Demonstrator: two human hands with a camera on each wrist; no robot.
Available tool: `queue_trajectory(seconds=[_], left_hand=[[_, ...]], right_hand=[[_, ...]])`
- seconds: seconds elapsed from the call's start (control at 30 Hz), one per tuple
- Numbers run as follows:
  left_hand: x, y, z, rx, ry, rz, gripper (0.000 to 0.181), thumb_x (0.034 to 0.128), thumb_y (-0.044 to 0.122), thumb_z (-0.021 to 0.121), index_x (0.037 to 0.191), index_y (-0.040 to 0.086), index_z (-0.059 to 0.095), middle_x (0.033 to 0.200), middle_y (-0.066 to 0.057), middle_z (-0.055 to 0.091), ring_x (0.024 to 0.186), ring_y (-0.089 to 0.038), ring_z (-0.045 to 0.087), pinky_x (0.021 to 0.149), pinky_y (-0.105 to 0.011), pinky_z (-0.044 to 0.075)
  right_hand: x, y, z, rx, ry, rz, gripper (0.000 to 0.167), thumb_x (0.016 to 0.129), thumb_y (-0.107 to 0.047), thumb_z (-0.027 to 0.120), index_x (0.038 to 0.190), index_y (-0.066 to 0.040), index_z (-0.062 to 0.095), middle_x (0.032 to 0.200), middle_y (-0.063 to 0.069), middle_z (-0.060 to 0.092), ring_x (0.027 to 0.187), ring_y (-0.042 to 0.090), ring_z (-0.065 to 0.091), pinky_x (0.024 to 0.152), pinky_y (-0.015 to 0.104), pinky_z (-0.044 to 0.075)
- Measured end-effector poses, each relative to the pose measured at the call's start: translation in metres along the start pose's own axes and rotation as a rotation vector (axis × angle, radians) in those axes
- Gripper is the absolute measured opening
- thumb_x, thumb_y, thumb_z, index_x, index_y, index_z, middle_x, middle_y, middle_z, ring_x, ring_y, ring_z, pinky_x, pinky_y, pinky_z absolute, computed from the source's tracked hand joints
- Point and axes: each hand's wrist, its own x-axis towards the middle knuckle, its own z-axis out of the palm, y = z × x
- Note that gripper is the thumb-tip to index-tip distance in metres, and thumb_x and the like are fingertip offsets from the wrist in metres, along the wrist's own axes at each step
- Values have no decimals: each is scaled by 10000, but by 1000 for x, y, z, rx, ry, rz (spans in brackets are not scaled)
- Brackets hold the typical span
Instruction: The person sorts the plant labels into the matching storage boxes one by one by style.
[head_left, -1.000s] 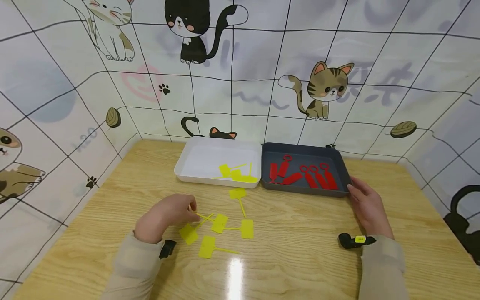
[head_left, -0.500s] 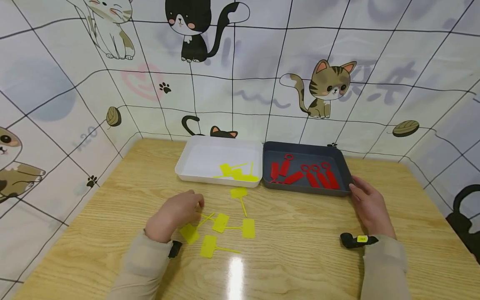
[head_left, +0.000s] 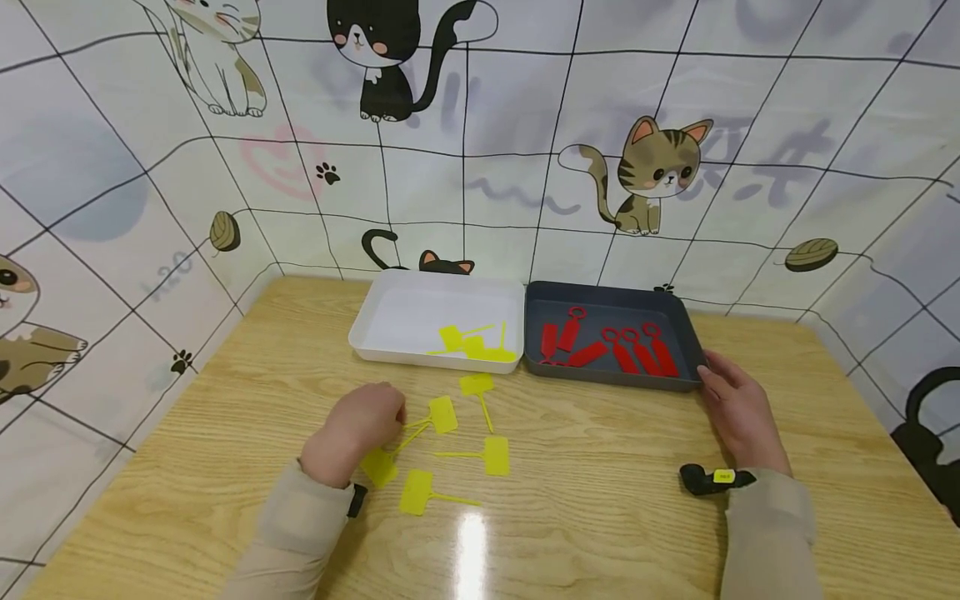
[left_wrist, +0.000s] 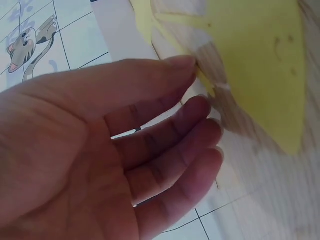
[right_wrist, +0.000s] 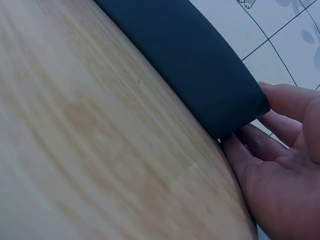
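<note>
My left hand (head_left: pixel 360 425) pinches the thin stem of a yellow plant label (head_left: pixel 443 414) between thumb and fingertips, its flat head pointing right. In the left wrist view the thumb (left_wrist: pixel 175 67) presses on the stem. Under and beside that hand lies another yellow label (head_left: pixel 378 467), its stem crossing near the held one. More labels lie around: one with its stem leftward (head_left: pixel 496 456), one lower (head_left: pixel 416 492), one by the white tray (head_left: pixel 477 385). My right hand (head_left: pixel 742 412) holds the near right corner of the dark grey tray (head_left: pixel 600 377), thumb and fingers about it.
Left of the dark tray, touching it, stands a white tray (head_left: pixel 405 312) with several yellow labels (head_left: pixel 476 346) inside. Several red tags with ring ends (head_left: pixel 588 353) lie in the dark tray. A cat-print cloth (head_left: pixel 517 192) rises behind the wooden table (head_left: pixel 600 500).
My left hand has moved a little right and taken hold of a yellow label's stem; that label has shifted away from me, off its neighbour's stem. The right hand stays at the tray corner.
</note>
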Motion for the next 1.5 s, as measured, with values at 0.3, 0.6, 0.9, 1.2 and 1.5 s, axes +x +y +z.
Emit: queue_trajectory(seconds=[0.3, 0.6, 0.9, 1.2, 1.5], left_hand=[[0, 1, -2, -16, -70, -42, 219, 810, 28, 538, 622, 131, 491, 610, 0, 420, 561, -145, 368, 495, -262, 275], [-1, -3, -1, -65, -59, -26, 150, 806, 51, 549, 692, 138, 504, 662, 8, 479, 582, -149, 421, 513, -262, 319], [2, -12, -5, -137, 23, 55, 80, 841, 92, 556, 820, 154, 601, 778, 56, 561, 677, -117, 478, 646, -293, 422], [3, -11, -10, -186, 96, 158, 87, 854, 64, 557, 869, 148, 576, 722, 67, 553, 617, -95, 463, 596, -262, 402], [10, -13, -9, -240, 188, 244, 119, 851, 86, 595, 874, 179, 666, 804, 109, 610, 724, -58, 522, 686, -260, 443]], right_hand=[[-1, 0, -1, 6, -10, -5, 654, 871, -167, 567, 1417, -70, 221, 1420, 69, 206, 1284, 135, 237, 1016, 212, 207], [-1, -1, 1, -2, -11, 1, 654, 870, -179, 567, 1417, -74, 225, 1420, 67, 200, 1286, 137, 233, 1013, 211, 213], [-2, -3, 2, -15, -1, 16, 659, 870, -187, 566, 1421, -90, 217, 1451, 52, 176, 1285, 117, 241, 1014, 210, 210], [-2, -1, 2, 13, -28, -13, 643, 882, -147, 548, 1418, -54, 205, 1403, 75, 222, 1252, 114, 285, 1012, 214, 208], [-1, 0, 2, 6, -24, -17, 648, 879, -150, 553, 1416, -50, 206, 1399, 82, 227, 1255, 123, 280, 956, 148, 297]])
